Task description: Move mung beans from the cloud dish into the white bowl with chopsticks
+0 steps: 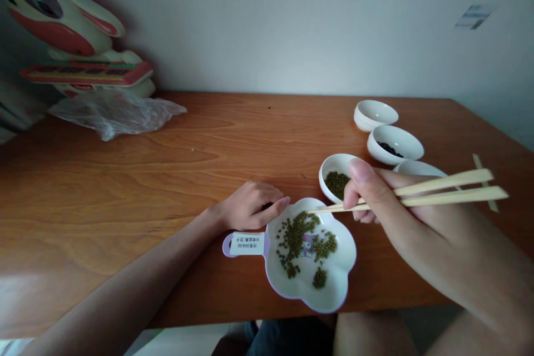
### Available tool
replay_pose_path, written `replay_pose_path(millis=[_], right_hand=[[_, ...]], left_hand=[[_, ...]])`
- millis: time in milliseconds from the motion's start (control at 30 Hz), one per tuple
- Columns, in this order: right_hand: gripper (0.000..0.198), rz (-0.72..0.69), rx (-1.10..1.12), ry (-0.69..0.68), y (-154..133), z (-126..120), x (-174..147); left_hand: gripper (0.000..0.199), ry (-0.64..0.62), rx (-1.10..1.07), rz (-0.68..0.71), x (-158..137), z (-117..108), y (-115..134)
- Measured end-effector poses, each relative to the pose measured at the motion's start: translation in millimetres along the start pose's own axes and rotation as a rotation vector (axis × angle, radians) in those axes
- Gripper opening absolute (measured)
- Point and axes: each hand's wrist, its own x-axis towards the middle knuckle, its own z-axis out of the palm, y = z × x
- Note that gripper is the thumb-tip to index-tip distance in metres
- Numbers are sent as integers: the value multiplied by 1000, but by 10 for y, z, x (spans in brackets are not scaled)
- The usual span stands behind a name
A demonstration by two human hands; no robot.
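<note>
Green mung beans (297,235) lie in loose clumps in a white, flower-shaped dish (342,253) with a purple edge and a labelled handle (247,244). My left hand (252,207) is at its far left side, fingers curled and thumb on the rim. Held in my right hand (386,194) is a pair of wooden chopsticks (453,190), their tips close together at the beans near the dish's far edge. Whether a bean is between the tips is too small to tell. Behind the dish stands a white bowl (325,173) containing green beans, partly hidden by my right hand.
Farther back are a bowl (394,134) with dark beans and another white bowl (375,113). My right hand partly covers a further bowl (419,168). Pale sticks (478,162) lie at right. A plastic bag (119,114) and a toy keyboard figure (89,73) occupy the back left.
</note>
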Motion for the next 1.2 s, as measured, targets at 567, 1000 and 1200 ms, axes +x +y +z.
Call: replay_pose_path(millis=[567, 1000, 1200], right_hand=[[38, 20, 101, -2, 18, 147, -173], [48, 95, 115, -95, 53, 173, -173], [47, 202, 231, -40, 113, 126, -282]], left_hand=[[38, -23, 12, -22, -1, 13, -5], [39, -11, 29, -26, -5, 12, -6], [40, -3, 22, -13, -7, 21, -9]])
